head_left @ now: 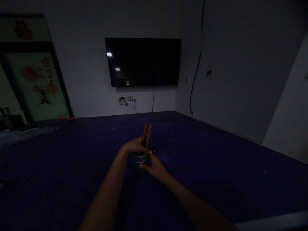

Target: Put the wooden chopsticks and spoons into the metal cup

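A grey metal cup stands on the dark blue floor covering in front of me. Several slim brown sticks that look like chopsticks rise upright from its mouth. My left hand reaches over the rim and is closed around the bundle, its thumb pointing right; most of its fingers are hidden behind the sticks. My right hand grips the cup's right side, thumb on the near wall and fingers curled around the back. The fingertips of both hands nearly meet at the rim. The picture is very dark.
Small white scraps dot the blue floor. A television hangs on the far wall above sockets and cables. Clear plastic sheeting and small orange objects lie at left, by a door with red decorations.
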A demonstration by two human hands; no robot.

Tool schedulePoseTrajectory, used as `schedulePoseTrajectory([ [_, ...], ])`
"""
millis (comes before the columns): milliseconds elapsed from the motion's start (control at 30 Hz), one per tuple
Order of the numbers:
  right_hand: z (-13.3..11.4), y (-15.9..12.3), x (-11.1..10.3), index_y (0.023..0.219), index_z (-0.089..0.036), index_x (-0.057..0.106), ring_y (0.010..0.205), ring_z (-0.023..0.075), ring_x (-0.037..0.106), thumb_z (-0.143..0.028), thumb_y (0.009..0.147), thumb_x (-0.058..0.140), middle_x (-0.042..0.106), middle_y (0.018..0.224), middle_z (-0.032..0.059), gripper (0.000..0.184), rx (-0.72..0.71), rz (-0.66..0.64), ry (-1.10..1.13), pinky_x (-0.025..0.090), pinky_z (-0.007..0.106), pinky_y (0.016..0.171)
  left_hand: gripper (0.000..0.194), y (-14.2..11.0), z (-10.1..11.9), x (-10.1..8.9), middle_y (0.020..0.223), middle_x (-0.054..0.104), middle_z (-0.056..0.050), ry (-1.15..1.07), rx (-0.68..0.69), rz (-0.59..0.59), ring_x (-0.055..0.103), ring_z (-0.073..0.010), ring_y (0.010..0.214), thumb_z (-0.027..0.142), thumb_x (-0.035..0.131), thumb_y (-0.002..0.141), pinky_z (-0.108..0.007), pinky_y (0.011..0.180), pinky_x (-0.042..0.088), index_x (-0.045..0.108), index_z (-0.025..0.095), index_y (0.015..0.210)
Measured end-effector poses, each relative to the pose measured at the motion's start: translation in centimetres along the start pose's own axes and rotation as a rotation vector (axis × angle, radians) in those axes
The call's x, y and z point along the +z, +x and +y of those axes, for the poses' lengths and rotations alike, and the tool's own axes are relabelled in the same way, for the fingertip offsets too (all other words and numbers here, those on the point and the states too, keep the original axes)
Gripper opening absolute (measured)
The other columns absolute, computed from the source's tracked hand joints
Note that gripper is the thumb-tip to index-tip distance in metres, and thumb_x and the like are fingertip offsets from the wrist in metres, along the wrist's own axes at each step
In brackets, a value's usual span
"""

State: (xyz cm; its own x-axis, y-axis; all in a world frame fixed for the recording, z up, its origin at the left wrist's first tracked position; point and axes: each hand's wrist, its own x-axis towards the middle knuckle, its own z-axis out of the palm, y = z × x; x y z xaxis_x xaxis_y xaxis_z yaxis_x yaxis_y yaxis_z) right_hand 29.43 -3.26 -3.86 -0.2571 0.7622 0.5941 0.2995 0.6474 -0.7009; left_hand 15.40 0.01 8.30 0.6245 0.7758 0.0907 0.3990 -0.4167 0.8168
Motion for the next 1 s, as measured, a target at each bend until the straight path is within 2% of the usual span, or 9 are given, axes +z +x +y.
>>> schedulePoseTrajectory([
  [133,-0.1,0.0,0.1,0.118,-0.017,0.052,0.104,0.0277,0.057,-0.046,0.07,0.068,0.061,0.114,0.0127,0.058,0.01,0.01,0.01,0.046,0.045,0.088,0.044,0.4,0.0,0.2,0.07,0.055,0.003,-0.036,-0.028,0.045,0.053,-0.0125,0.066,0.029,0.08,0.048,-0.024,0.058,0.04,0.054,0.015,0.081],
  [400,-0.2,0.1,0.2,0.123,-0.019,0.047,0.106,0.0275,0.056,-0.043,0.071,0.069,0.058,0.119,0.0118,0.061,0.013,0.006,0.047,0.046,0.045,0.087,0.054,0.9,-1.0,0.9,0.097,0.063,-0.006,-0.276,-0.01,0.154,0.06,-0.0164,0.086,0.012,0.08,0.05,-0.029,0.074,0.047,0.052,0.016,0.096],
  [700,-0.5,0.3,0.0,0.131,-0.022,0.041,0.11,0.0273,0.054,-0.044,0.07,0.07,0.055,0.125,0.0108,0.071,-0.029,-0.018,0.103,0.047,0.042,0.087,0.045,1.2,-1.5,1.0,0.094,0.067,-0.008,-0.497,0.077,0.126,0.062,-0.0165,0.087,-0.001,0.068,0.055,-0.03,0.076,0.047,0.054,0.014,0.095],
  [1000,-0.8,0.2,-0.2,0.134,-0.023,0.038,0.116,0.0277,0.05,-0.043,0.07,0.07,0.052,0.13,0.0104,0.075,-0.029,-0.021,0.082,0.046,0.043,0.089,0.037,1.1,-1.7,0.8,0.09,0.066,-0.006,-0.496,0.101,0.106,0.063,-0.0135,0.08,-0.003,0.059,0.057,-0.028,0.076,0.046,0.055,0.013,0.089],
])
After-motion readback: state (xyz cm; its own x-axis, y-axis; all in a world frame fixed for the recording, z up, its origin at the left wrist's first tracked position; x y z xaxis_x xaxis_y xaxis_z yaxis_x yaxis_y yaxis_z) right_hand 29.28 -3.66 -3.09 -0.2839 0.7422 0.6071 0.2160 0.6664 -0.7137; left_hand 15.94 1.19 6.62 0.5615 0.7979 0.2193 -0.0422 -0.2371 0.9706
